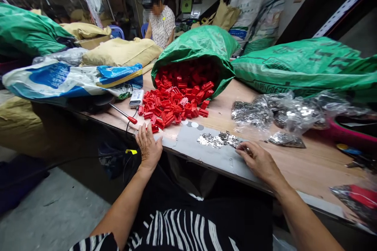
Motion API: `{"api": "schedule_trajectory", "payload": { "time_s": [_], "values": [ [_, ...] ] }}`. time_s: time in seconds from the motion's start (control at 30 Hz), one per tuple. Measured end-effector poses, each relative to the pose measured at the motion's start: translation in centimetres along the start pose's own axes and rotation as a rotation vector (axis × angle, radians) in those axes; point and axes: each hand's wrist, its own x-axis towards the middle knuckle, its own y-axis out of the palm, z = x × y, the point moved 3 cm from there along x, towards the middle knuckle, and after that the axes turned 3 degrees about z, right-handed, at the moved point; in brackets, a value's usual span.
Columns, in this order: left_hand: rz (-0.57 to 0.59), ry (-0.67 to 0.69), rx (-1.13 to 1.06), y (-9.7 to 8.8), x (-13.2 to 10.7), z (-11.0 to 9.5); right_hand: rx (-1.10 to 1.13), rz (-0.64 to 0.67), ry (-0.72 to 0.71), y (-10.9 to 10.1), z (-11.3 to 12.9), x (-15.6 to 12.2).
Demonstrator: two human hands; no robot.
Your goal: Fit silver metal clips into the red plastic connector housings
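Note:
My left hand [149,147] rests at the table's front edge, thumb apart from its outstretched fingers. Its fingertips reach a red plastic part [155,128] at the near side of a heap of red plastic parts [173,106]. The heap spills from the mouth of a green woven sack [203,41]. My right hand [259,162] is closed in a pinch at the right end of a pile of small shiny metal pieces [216,140]. A small metal piece appears to be between its fingertips, mostly hidden. The pile lies on a grey sheet [188,141].
A red-handled tool [128,116] and a small white device [136,98] lie left of the heap. Clear bags of metal pieces [253,113] and another green sack [300,64] are on the right. Across the table sits a person [165,25].

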Motion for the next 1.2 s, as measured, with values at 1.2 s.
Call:
{"api": "schedule_trajectory", "payload": {
  "time_s": [1.2],
  "values": [
    [1.328, -0.787, -1.391, -2.2, -12.1, -10.3, -0.192, -0.607, 0.368, -14.7, -5.7, -10.8]
  ]
}}
